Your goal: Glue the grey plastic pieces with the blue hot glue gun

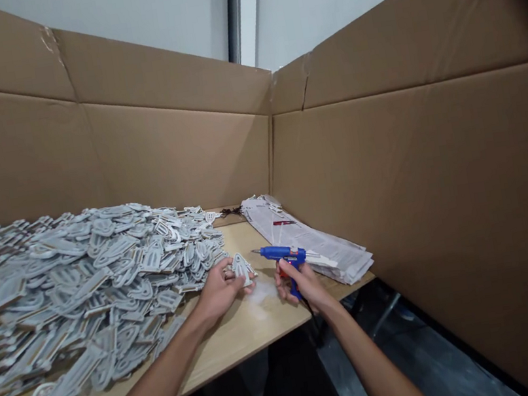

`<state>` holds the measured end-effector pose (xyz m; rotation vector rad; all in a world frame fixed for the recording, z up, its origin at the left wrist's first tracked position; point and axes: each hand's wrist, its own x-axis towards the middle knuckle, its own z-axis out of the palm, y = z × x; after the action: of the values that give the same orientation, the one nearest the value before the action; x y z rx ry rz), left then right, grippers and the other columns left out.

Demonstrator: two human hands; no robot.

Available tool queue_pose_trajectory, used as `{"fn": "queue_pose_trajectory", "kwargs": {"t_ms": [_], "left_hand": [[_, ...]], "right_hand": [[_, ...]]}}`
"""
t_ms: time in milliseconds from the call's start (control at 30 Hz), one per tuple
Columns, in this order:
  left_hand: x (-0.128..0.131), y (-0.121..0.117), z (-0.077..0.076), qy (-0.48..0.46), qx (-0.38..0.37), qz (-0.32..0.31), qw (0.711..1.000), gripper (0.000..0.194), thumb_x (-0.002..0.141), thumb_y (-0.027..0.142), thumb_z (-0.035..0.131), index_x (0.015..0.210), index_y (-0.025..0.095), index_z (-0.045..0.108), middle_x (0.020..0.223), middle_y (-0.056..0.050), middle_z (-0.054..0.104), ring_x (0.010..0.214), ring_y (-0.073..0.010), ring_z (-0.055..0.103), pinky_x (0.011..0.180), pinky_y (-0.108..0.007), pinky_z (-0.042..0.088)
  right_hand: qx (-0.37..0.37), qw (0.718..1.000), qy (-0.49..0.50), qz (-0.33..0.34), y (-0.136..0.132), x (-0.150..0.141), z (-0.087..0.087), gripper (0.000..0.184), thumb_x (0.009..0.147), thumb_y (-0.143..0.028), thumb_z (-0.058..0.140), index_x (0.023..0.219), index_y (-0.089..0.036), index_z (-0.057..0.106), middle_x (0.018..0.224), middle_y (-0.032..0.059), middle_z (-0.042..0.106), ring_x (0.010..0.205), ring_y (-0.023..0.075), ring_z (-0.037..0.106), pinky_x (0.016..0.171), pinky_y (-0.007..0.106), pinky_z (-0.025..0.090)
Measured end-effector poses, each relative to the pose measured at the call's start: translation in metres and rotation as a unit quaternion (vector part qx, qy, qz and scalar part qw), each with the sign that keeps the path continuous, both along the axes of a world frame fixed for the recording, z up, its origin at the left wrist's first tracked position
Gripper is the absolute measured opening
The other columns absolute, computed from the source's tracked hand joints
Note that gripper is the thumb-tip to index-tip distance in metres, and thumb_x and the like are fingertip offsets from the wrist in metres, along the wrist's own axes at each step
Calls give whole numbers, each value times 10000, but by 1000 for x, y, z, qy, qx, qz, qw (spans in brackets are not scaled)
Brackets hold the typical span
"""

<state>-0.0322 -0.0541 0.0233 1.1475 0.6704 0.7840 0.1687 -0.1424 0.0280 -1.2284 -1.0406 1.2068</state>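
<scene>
My left hand [221, 290] holds a small white arch-shaped cutout piece [241, 269] upright above the table, fingers pinched on its lower edge. In my right hand [301, 285] is a blue hot glue gun [279, 252], my fingers wrapped round its handle. Its metal nozzle points left towards the white piece, with a gap between them. A pale glue stick shows behind the gun's rear end. To the left of my left hand spreads a large heap of similar white and grey pieces [120, 266].
Newspaper sheets [320, 242] lie along the right side of the wooden table [218, 357], with a red pen [284, 222] on them. A dark coiled cord [231, 212] sits at the back. Tall cardboard walls [177, 145] enclose the table behind and on the right.
</scene>
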Motion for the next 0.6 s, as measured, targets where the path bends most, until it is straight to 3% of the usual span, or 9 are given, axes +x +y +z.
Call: {"fn": "queue_pose_trajectory", "kwargs": {"t_ms": [267,600], "left_hand": [[7,-5,-6,2,-21,4,1000,532,675,445,867,1018,164,572,860,-68,756,775,-208,753,722,-327,647],[10,-5,-6,4,-50,-1,999,527,653,441,874,998,179,574,834,-41,752,765,-197,760,783,-370,677]], "right_hand": [[3,997,-47,67,-5,5,1,469,973,-616,546,893,-157,597,695,29,654,454,106,571,370,187,377],[-14,992,-99,79,-7,3,3,507,971,-641,518,859,-155,610,654,21,641,428,98,535,378,194,359]]}}
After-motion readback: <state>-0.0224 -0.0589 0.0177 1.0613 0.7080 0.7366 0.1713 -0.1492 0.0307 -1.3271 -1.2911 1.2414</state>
